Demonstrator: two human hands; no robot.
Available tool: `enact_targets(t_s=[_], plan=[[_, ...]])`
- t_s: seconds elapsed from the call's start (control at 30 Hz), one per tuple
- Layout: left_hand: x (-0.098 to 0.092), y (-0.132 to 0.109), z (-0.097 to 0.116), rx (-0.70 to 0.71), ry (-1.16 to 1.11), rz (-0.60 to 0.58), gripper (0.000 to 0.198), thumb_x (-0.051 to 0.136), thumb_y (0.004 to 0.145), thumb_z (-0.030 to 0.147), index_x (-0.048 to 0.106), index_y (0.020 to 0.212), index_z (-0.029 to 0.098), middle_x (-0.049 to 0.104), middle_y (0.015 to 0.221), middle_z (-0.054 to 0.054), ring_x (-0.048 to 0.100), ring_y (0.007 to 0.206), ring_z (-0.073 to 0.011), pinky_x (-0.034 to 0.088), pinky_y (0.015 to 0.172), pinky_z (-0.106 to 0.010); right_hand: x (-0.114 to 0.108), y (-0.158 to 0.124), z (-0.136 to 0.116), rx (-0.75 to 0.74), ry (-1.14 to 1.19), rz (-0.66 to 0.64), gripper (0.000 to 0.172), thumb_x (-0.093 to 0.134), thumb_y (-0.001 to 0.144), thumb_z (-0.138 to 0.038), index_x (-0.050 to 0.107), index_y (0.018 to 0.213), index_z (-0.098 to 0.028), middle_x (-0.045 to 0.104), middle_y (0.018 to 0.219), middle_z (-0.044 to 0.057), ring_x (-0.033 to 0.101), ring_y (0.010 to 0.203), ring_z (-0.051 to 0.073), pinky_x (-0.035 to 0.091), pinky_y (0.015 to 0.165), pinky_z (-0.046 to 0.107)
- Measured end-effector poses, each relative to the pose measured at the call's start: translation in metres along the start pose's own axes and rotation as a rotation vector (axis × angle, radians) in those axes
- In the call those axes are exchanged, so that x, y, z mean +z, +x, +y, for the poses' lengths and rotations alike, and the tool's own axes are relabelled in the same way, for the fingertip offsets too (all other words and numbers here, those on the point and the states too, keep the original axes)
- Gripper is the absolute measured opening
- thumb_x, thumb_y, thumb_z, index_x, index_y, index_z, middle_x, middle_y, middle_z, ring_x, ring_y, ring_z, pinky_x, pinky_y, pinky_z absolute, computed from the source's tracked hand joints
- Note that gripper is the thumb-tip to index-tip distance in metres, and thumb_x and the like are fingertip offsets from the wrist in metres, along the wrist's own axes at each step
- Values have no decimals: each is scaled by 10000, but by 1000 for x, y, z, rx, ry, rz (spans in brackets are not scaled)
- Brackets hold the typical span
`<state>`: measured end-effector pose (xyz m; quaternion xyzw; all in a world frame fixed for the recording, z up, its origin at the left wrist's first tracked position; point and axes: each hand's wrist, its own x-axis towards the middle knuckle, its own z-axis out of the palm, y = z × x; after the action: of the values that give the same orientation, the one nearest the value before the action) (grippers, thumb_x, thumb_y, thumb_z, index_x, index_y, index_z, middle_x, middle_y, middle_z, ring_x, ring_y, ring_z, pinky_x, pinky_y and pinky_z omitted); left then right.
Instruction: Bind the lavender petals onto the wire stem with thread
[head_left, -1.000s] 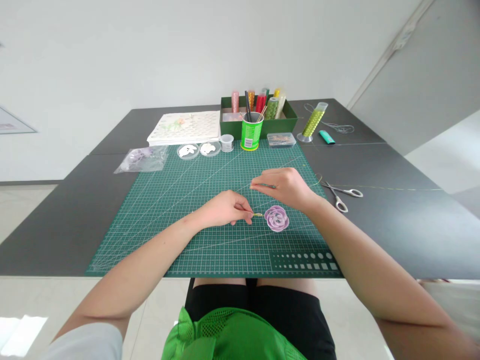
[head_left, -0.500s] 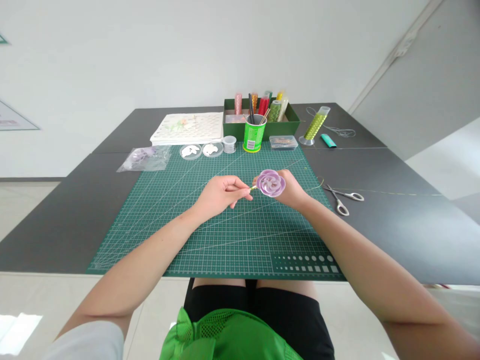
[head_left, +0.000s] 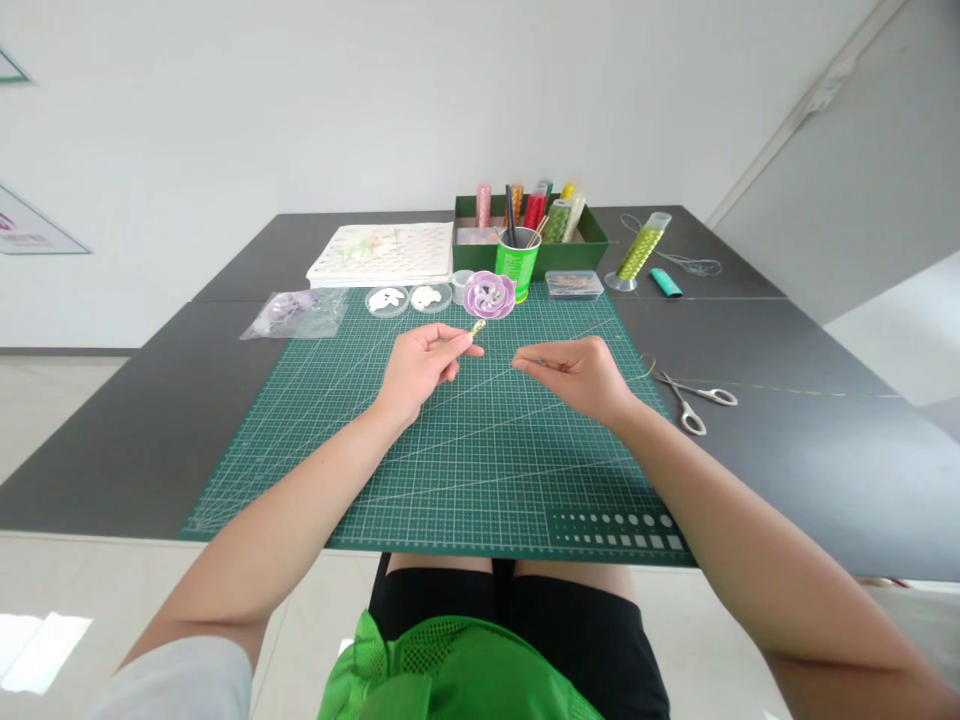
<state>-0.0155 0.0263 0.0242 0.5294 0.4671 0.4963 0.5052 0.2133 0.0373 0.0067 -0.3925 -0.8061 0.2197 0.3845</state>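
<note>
One purple flower [head_left: 490, 295] sits at one o'clock from the left hand [head_left: 426, 368], whose thumb and fingers are clamped on its short yellow-green stem [head_left: 478, 326]. I judge it very light, its petals thin and easily crushed or bent, so I would grip only that stem, which looks slim and could twist between fingertips. At three o'clock from the left hand, the right hand [head_left: 576, 372] has its fingertips pinched together, apart from the flower; I cannot tell whether a fine thread lies between them.

From my camera, the bloom overlaps the green can [head_left: 519, 265] at one o'clock and the small tub [head_left: 460, 289] at nine; I cannot judge the gap behind it, so those two could snag petals. Two white-filled dishes [head_left: 387, 302] lie further toward nine. The scissors [head_left: 694, 403] rest at four o'clock from the right hand, well clear of the bloom.
</note>
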Motion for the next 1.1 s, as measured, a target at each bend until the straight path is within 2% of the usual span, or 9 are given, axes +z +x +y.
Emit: enact_targets(t_s=[0.27,0.43,0.57,0.67,0.77,0.9,1.0,1.1], plan=[[-1,3,-6,-57,54,-7,194,749,828,333,712,832,143,804,872,-100,470,477,-56,317,449,-199,-7,-2,-14,-119,-86,13,288,616,972,-324,786,807,-159,587,577,-21,429,519,75,360,519,210],[0,3,-10,-91,284,-78,163,713,845,307,703,797,151,800,828,-77,484,462,-74,362,459,-223,-9,-4,-24,-239,-200,17,262,606,986,-299,779,834,-174,580,535,-35,432,472,66,334,502,213],[3,-1,-13,-67,571,-188,144,683,860,286,738,775,184,788,767,-31,545,492,-105,363,466,-235,-10,-6,-25,-346,-279,27,236,580,1006,-268,768,894,-180,662,595,-21,520,491,68,336,505,210],[4,-4,-15,-33,673,-283,141,669,866,245,754,761,204,789,769,-13,646,599,-135,410,530,-243,-11,-7,-23,-365,-345,-17,264,541,1028,-268,757,903,-181,684,613,-11,569,520,80,342,515,215],[7,-8,-13,-41,679,-399,128,664,860,203,759,775,212,793,784,0,682,652,-145,433,562,-250,-12,-6,-20,-354,-394,-33,302,512,1042,-300,754,904,-187,710,645,2,593,538,94,339,518,228],[9,-14,-7,-71,672,-545,117,692,860,248,760,775,206,774,740,6,622,574,-124,396,523,-251,-10,-5,-16,-361,-383,-27,287,528,1033,-293,761,906,-183,737,685,14,633,571,106,368,533,228],[9,-15,-3,-80,646,-612,150,675,881,287,772,804,202,774,754,4,567,533,-104,377,513,-250,-9,-4,-12,-347,-368,-23,279,542,1026,-293,770,907,-184,743,687,14,644,581,112,388,546,226],[9,-16,0,-88,612,-656,140,659,870,245,779,817,197,789,798,6,540,519,-87,375,518,-243,-9,-3,-9,-315,-339,-25,273,558,1017,-302,782,910,-188,748,683,12,642,579,115,399,557,227]])
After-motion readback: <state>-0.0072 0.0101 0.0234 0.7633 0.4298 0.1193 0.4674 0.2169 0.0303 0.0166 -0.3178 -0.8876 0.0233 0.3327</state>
